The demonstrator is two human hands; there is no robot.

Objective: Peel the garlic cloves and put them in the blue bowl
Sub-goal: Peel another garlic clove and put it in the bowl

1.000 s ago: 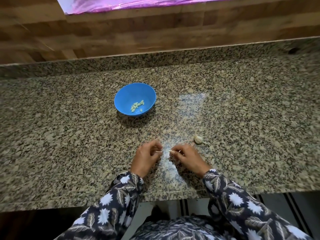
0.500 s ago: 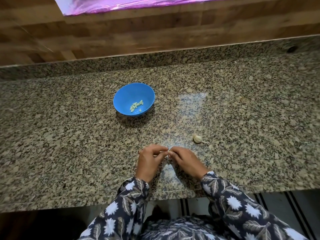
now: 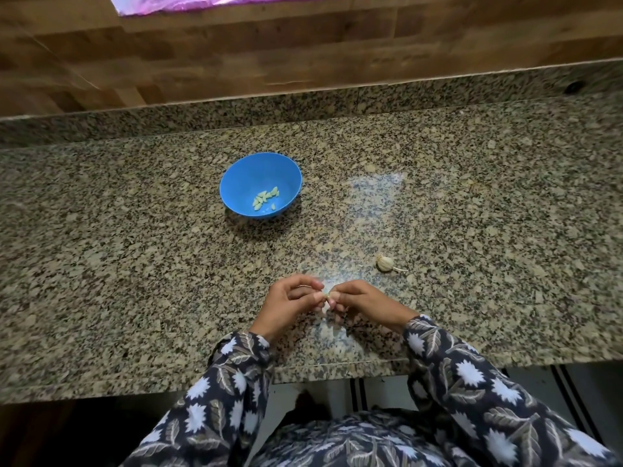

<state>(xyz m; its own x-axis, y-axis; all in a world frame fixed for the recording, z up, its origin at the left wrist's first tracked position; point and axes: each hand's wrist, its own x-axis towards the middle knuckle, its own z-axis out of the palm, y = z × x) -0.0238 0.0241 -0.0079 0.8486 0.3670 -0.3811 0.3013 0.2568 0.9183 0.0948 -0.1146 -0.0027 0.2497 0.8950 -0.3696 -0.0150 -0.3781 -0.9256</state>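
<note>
Head view: left hand (image 3: pixel 286 306), right hand (image 3: pixel 365 303), both curled on garlic clove (image 3: pixel 326 295)

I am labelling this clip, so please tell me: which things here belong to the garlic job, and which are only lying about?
Belong to the job: blue bowl, peeled cloves in it, clove pinched between left hand and right hand, garlic head on the counter.
Just there: wooden wall, pink sheet at top edge.
</note>
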